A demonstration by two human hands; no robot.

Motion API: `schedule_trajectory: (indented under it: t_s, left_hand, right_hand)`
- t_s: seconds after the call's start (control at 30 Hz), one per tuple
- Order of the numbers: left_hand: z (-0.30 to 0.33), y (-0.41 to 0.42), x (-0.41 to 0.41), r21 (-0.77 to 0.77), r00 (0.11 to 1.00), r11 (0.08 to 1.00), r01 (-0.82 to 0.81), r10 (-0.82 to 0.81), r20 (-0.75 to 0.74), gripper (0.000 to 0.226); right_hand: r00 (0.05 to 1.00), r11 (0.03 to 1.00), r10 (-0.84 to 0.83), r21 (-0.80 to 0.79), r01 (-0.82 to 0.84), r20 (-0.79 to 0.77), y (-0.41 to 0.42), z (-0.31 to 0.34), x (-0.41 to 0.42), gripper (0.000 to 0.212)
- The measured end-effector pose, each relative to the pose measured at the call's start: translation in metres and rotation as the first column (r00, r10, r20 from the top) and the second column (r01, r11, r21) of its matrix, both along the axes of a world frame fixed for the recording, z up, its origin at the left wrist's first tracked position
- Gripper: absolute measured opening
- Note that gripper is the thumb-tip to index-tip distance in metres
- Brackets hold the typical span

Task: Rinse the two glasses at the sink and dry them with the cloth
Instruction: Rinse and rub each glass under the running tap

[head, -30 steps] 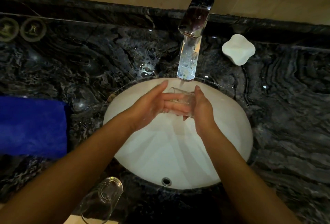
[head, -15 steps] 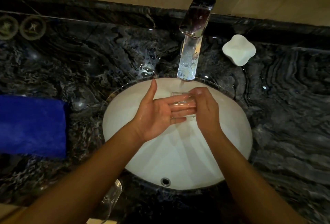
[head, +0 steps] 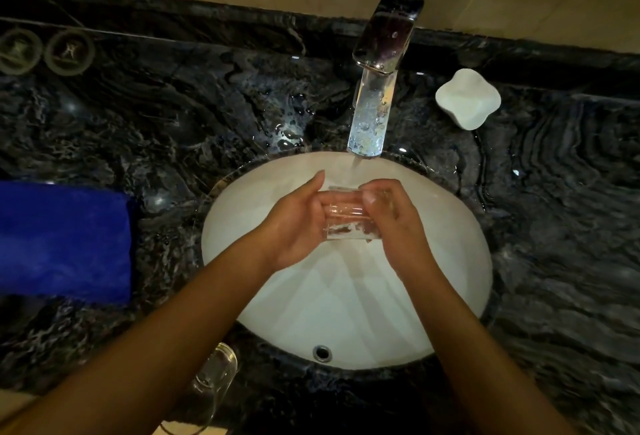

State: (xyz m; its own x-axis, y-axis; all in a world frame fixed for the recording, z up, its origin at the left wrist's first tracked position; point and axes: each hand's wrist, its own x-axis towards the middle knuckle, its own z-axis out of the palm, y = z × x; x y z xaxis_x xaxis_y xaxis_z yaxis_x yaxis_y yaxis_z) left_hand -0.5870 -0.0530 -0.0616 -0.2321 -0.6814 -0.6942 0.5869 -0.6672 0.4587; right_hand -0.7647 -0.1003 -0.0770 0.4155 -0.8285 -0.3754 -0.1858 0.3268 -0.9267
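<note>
1. Dark marble countertop [head: 571, 226]: wet patches lie just behind the basin to the left of the faucet, so spray is already escaping. Judgement: expect a slick top wherever you set glass down.
2. White oval basin [head: 346, 313]: you work over its far half, close under the faucet, so runoff falls inside the bowl. The overflow hole [head: 322, 353] sits on the near wall.
3. Blue cloth [head: 62, 240]: folded flat on the counter, well to the left of the basin. It lies clear of the wet patches, which keeps it dry for the drying step, not yet begun.
4. Chrome faucet [head: 384, 53]: water runs from the spout at the basin's far edge and lands just behind the glass you hold.
5. Your left hand [head: 294, 226]: palm up beneath the glass, fingers curled under its wall as a cradle, thumb raised free.
6. Your right hand [head: 398, 216]: wrapped over the glass's right end, thumb pressing the wall. Judgement: this grip lets you turn it.
7. Clear drinking glass [head: 346, 223]: lying sideways between both hands over the basin, droplets visible inside.
8. Second glass [head: 214, 379]: on the counter at the basin's near left, partly hidden by your left forearm. I cannot tell whether it is rinsed.
9. White soap dish [head: 467, 98]: right of the faucet, untouched.
</note>
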Motion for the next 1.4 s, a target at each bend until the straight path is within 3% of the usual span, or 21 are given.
schedule_trajectory:
  t_s: [0.13, 0.2, 0.3, 0.37, 0.43, 0.5, 0.57, 0.67, 0.7, 0.77, 0.8, 0.83, 0.87, 0.93, 1.0, 1.07, 1.13, 1.17, 1.2, 1.3, 1.4]
  left_hand:
    - [-0.002, -0.004, 0.0, 0.053, 0.999, 0.999, -0.014, 0.012, 0.042, 0.059]
    - [0.002, -0.005, -0.001, -0.014, 0.99, 1.0, 0.023, -0.021, 0.136, 0.054]
    - [0.005, -0.004, -0.007, -0.225, 0.9, 0.957, 0.184, -0.072, 0.43, 0.042]
    - [0.004, -0.004, -0.01, -0.271, 0.799, 0.912, 0.308, -0.093, 0.595, 0.036]
    - [0.002, -0.006, -0.012, -0.27, 0.775, 0.92, 0.285, -0.056, 0.63, 0.035]
    - [0.001, -0.009, -0.01, -0.284, 0.768, 0.954, 0.099, 0.108, 0.631, 0.036]
    - [-0.003, -0.015, -0.008, -0.33, 0.698, 0.942, -0.066, 0.28, 0.659, 0.025]
    - [-0.01, -0.023, -0.007, -0.282, 0.54, 0.959, -0.009, 0.242, 0.806, 0.018]
    - [-0.013, -0.026, -0.004, -0.211, 0.561, 0.977, 0.033, 0.156, 0.813, 0.023]
    - [-0.014, -0.034, 0.001, -0.085, 0.764, 0.992, 0.089, -0.013, 0.645, 0.031]
    - [-0.015, -0.037, 0.005, -0.045, 0.82, 0.988, 0.15, -0.099, 0.563, 0.031]
    - [-0.014, -0.043, 0.011, -0.017, 0.814, 0.972, 0.236, -0.187, 0.55, 0.029]
    - [-0.015, -0.048, 0.016, 0.013, 0.759, 0.944, 0.329, -0.272, 0.591, 0.028]
    - [-0.015, -0.059, 0.021, 0.051, 0.542, 0.851, 0.523, -0.379, 0.75, 0.031]
    - [-0.015, -0.065, 0.018, 0.066, 0.335, 0.77, 0.634, -0.351, 0.874, 0.029]
    - [-0.013, -0.067, 0.013, 0.092, 0.226, 0.771, 0.63, -0.295, 0.928, 0.024]
    - [-0.016, -0.065, 0.01, 0.119, 0.183, 0.813, 0.57, -0.267, 0.946, 0.031]
    - [-0.017, -0.066, 0.009, 0.11, 0.222, 0.836, 0.538, -0.266, 0.938, 0.028]
    - [-0.017, -0.065, 0.006, 0.077, 0.328, 0.874, 0.48, -0.261, 0.908, 0.025]
    - [-0.013, -0.059, -0.002, -0.001, 0.722, 0.982, 0.187, -0.137, 0.678, 0.028]
    - [-0.015, -0.048, -0.016, -0.062, 0.823, 0.996, -0.064, 0.088, 0.561, 0.027]
  right_hand:
    - [0.988, 0.945, 0.088, -0.303, -0.122, -0.125, 0.005, -0.005, -0.006, 0.036]
    - [0.978, 0.946, 0.074, -0.296, -0.13, -0.196, 0.006, -0.008, -0.005, 0.039]
    - [0.988, 0.996, -0.078, 0.036, 0.084, -0.134, 0.001, -0.008, 0.008, 0.038]
    - [0.975, 0.901, -0.206, 0.372, 0.223, -0.085, -0.005, -0.011, 0.014, 0.044]
    - [0.964, 0.785, -0.265, 0.573, 0.235, -0.033, -0.007, -0.016, 0.018, 0.048]
    - [0.955, 0.735, -0.29, 0.652, 0.184, 0.057, -0.01, -0.02, 0.023, 0.052]
    - [0.939, 0.687, -0.325, 0.711, 0.151, 0.115, -0.013, -0.025, 0.026, 0.052]
    - [0.911, 0.65, -0.34, 0.758, 0.048, 0.234, -0.021, -0.035, 0.029, 0.058]
    - [0.906, 0.659, -0.313, 0.752, -0.01, 0.285, -0.024, -0.039, 0.029, 0.06]
    - [0.902, 0.671, -0.227, 0.73, -0.128, 0.367, -0.031, -0.045, 0.027, 0.06]
    - [0.903, 0.664, -0.173, 0.723, -0.187, 0.393, -0.035, -0.047, 0.026, 0.06]
    - [0.903, 0.655, -0.103, 0.712, -0.254, 0.417, -0.039, -0.047, 0.024, 0.063]
    - [0.898, 0.647, -0.017, 0.69, -0.325, 0.439, -0.043, -0.046, 0.022, 0.064]
    - [0.889, 0.647, 0.144, 0.638, -0.417, 0.435, -0.047, -0.043, 0.021, 0.062]
    - [0.931, 0.66, 0.189, 0.662, -0.355, 0.312, -0.048, -0.039, 0.023, 0.065]
    - [0.974, 0.728, 0.132, 0.648, -0.222, 0.185, -0.05, -0.037, 0.025, 0.066]
    - [0.992, 0.783, 0.052, 0.612, -0.113, 0.116, -0.049, -0.037, 0.028, 0.06]
    - [0.995, 0.788, 0.001, 0.612, -0.062, 0.099, -0.048, -0.037, 0.028, 0.061]
    - [0.995, 0.785, -0.052, 0.619, -0.016, 0.091, -0.048, -0.037, 0.029, 0.063]
    - [0.976, 0.773, -0.176, 0.632, 0.058, 0.126, -0.047, -0.038, 0.031, 0.071]
    - [0.957, 0.762, -0.262, 0.635, 0.126, 0.124, -0.05, -0.04, 0.038, 0.062]
